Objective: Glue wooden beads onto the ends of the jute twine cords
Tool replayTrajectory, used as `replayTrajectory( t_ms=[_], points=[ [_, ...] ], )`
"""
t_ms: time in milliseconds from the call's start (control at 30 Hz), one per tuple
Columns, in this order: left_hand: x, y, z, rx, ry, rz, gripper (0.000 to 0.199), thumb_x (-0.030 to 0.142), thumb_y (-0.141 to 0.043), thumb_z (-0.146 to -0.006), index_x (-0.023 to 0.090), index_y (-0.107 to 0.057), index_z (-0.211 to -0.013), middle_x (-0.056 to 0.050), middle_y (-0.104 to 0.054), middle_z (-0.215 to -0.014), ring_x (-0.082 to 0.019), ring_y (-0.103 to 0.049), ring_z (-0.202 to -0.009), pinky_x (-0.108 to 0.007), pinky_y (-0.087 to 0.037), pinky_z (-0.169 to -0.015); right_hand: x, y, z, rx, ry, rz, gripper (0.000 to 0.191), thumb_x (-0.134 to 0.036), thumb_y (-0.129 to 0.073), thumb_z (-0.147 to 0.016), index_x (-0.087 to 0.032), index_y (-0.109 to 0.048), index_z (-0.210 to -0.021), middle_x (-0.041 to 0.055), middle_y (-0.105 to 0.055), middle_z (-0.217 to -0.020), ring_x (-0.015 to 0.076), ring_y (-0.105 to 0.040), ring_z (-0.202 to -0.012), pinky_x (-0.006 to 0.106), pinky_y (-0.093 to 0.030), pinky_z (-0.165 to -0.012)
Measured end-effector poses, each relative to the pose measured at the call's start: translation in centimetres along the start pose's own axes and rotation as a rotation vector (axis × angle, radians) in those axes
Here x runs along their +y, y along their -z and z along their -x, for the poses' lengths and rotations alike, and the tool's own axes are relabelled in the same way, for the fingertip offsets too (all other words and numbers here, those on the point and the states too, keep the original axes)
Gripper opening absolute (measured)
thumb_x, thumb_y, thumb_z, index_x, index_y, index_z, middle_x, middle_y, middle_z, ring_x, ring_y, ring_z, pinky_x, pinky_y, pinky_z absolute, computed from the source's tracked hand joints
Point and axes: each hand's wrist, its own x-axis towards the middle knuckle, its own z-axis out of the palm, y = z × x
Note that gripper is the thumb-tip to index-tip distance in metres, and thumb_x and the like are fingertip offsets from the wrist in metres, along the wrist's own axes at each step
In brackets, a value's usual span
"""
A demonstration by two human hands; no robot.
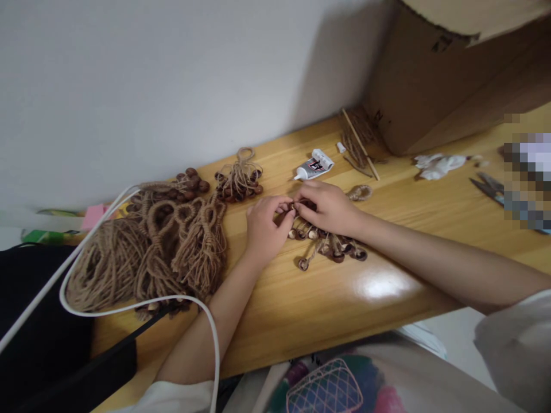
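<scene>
In the head view, a small brown piece (293, 206), mostly hidden, is pinched between the fingertips of the left hand (267, 225) and the right hand (329, 207), which are brought together over the middle of the worktop (301, 321). The fingers of both hands are closed on it; how the grip is shared between them cannot be told. Beneath and beside the right hand, a corded bundle of nut shells (338, 255) is spread toward the near edge, and a cord loop (360, 193) is seen beyond the right wrist.

Between the hands and the far edge, a glue tube (316, 165) is laid with its nozzle pointed left, and a white cap (341, 147) is placed near it. By the far edge, a thin stick (360, 144) is rested across loose brown strands (365, 129), just beside a cardboard box (430, 86). Toward the right end, crumpled tissue (439, 165) and partly blurred scissors (491, 188) are found.

Near the far edge, left of the hands, a second shell bundle (239, 180) is set, topped by a loop. The left part of the worktop is covered by heaped twine cords (185, 241), crossed in front by a white cable (142, 306).
</scene>
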Motion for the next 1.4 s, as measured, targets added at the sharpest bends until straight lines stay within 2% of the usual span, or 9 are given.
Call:
replayTrajectory(
  t_ms=[1400],
  points=[
    [0.38,0.15,0.00,0.000,0.022,0.003,0.018,0.012,-0.062,-0.075,0.021,-0.065,-0.090,-0.001,-0.068,-0.080,-0.016,-0.061,-0.078,-0.034,-0.045,-0.080,0.08,0.03,-0.01,-0.008,0.014,-0.001,0.009,-0.018,-0.049,-0.080,-0.016,-0.058,-0.080,0.0060,-0.059,-0.079,0.0186,-0.053,-0.078,0.028,-0.038,-0.069]
  ],
)
